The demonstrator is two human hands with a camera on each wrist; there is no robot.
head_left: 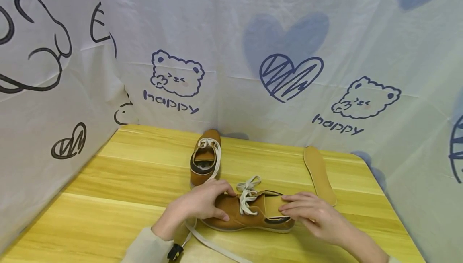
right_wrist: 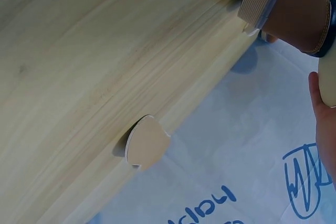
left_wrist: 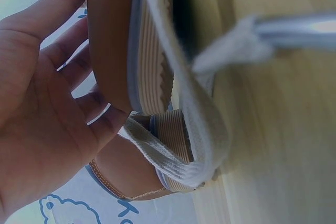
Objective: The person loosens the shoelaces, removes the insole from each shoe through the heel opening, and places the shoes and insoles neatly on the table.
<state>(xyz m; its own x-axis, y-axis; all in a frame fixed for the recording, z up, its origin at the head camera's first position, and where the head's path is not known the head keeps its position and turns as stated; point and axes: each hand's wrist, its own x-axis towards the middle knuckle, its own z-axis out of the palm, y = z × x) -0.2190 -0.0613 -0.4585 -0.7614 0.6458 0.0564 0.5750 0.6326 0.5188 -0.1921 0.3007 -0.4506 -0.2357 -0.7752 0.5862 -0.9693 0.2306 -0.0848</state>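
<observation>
A brown lace-up shoe [head_left: 231, 210] lies on the table with its toe to the left and its heel to the right. Around its toe my left hand [head_left: 202, 200] grips, thumb on the near side and fingers on the far side. A tan insole [head_left: 273, 206] sits partly in the shoe's opening, its outer end raised above the heel. My right hand [head_left: 314, 214] pinches that end, the thumb largely hidden in the head view. In the right wrist view the insole [right_wrist: 328, 77] shows at the edge beside the shoe's heel [right_wrist: 299, 17].
A second brown shoe [head_left: 212, 137] stands behind the left hand, its white laces loose. Another tan insole [head_left: 320, 174] lies at the back right. A white strap [head_left: 217, 247] with a black clip [head_left: 175, 251] runs along the front. Printed cloth [head_left: 231, 33] hangs behind the table.
</observation>
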